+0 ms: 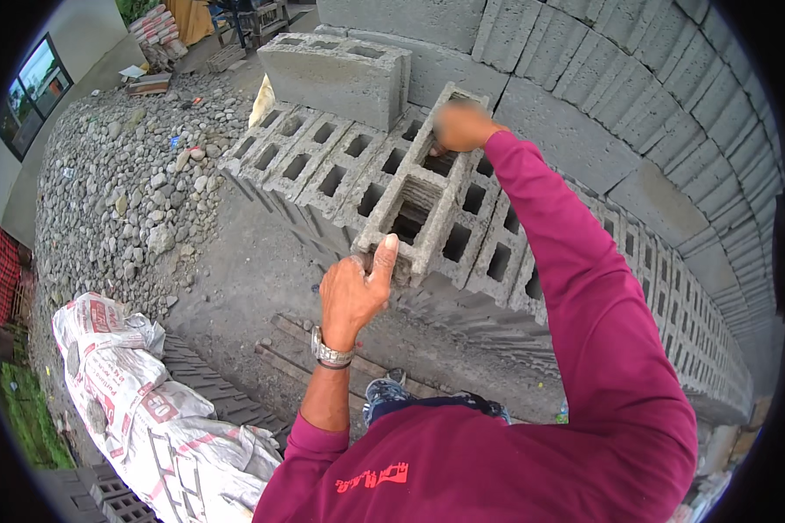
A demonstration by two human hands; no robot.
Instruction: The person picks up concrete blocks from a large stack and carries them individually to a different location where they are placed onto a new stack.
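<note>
**Two-Handed Handling of a Hollow Block**

The hollow block [429, 176] spans the gap between the two sets of fingers, lengthwise, its open cells facing up. It lies across the top of the block row [342, 162], and its near end reaches to about the row's edge. Whether it bears fully on the row or is slightly raised cannot be told.

Left hand [354, 292]: closed on the near end, thumb [385, 255] pressed to the upper rim, the other fingers curled lower and partly hidden. Right hand [465, 126]: closed at the far end, with some fingers reaching into the far cell; blurring obscures the exact contact.

Recommended practice:

1. Share the load evenly between both ends; concrete of this kind is likely heavy and brittle at the rims.
2. Hold the block level, so that neither end strikes the row first.
3. Before bringing weight down, clear the left fingers from beneath the near end. Pinching there is the main hazard.
4. Mind the standing block [331, 87], left of the right fingers, and the block wall [567, 139] beyond them. Avoid scraping knuckles on either.
</note>
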